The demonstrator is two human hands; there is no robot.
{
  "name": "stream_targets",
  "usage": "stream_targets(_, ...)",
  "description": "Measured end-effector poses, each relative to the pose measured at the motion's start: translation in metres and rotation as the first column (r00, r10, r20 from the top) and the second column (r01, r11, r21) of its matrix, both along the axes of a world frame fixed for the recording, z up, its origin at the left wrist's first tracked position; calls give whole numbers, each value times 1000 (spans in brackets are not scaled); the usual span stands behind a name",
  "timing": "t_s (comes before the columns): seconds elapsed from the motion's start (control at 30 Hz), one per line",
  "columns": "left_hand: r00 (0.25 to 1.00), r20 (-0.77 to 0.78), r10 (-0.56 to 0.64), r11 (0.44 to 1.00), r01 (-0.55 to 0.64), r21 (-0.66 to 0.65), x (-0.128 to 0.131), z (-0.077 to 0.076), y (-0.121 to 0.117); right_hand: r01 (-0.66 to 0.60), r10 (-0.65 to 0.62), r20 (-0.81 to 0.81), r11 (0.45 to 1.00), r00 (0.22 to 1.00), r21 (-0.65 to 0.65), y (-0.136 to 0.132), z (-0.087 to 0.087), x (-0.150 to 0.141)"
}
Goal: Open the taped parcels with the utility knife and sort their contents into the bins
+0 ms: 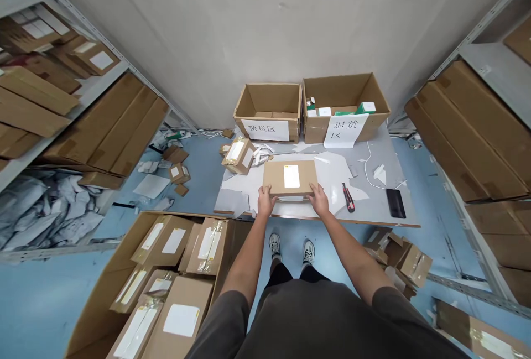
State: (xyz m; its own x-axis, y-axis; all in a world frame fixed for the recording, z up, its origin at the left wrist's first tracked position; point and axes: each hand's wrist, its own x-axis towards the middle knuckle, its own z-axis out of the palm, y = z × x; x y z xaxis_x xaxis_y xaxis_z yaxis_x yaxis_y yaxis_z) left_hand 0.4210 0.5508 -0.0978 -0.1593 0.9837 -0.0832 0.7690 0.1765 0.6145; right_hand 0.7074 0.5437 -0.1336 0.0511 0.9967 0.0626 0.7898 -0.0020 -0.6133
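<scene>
A closed cardboard box (pixel 274 173) with a white label on top is at the near side of the grey table (pixel 384 171). My left hand (pixel 266 202) grips its near left corner, fingers against the side. At the near right corner, my right hand (pixel 319 200) holds the same box. To the right of it lies a red and black utility knife (pixel 348 197). A smaller taped box (pixel 239 155) with white labels stands tilted at the back left. Whether the held box rests fully on the table, I cannot tell.
Two open cartons with paper signs stand at the back: a left carton (pixel 269 93) and a right carton (pixel 317 129) holding green-and-white packs. A phone (pixel 395 203) lies at the right. A large carton (pixel 97 287) of parcels stands left of me. Shelves flank both sides.
</scene>
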Motion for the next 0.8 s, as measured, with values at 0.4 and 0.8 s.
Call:
stream_targets(0.4,985,-47,-168,984,164,-75,-31,-16,1,42,-52,-80,992,995,-122,-6,-2,6)
stream_targets(0.8,941,-98,-323,946,323,-16,-9,-8,2,282,-345,-295,930,891,-236,12,-11,-4)
